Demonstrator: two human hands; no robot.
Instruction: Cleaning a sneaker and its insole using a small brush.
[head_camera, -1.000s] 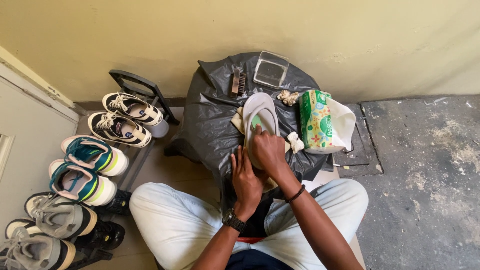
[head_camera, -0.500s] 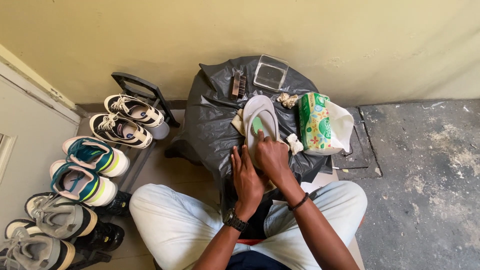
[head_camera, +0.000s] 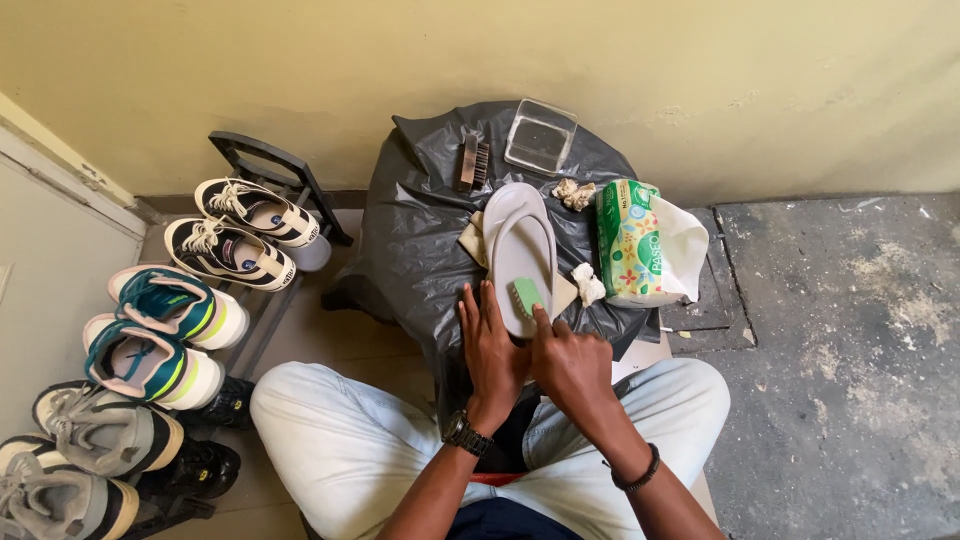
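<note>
A pale grey flip-flop sandal (head_camera: 520, 235) lies lengthwise on a table covered with a black plastic bag (head_camera: 415, 230). My left hand (head_camera: 490, 350) rests flat against the sandal's near left edge, fingers spread. My right hand (head_camera: 568, 362) presses a small green sponge (head_camera: 528, 294) onto the sandal's heel with its fingertips. A beige cloth (head_camera: 472, 240) lies under the sandal.
On the bag are a wooden brush (head_camera: 472, 162), a clear plastic tray (head_camera: 541, 135), crumpled tissue bits (head_camera: 574, 193) and a green tissue pack (head_camera: 630, 240) on a white bag. Several sneakers (head_camera: 150, 330) line a rack at the left. Rough concrete floor lies at the right.
My right hand and the green sponge have slid from the middle of the sandal toward its heel, nearer to me. My left hand stays at the sandal's near edge.
</note>
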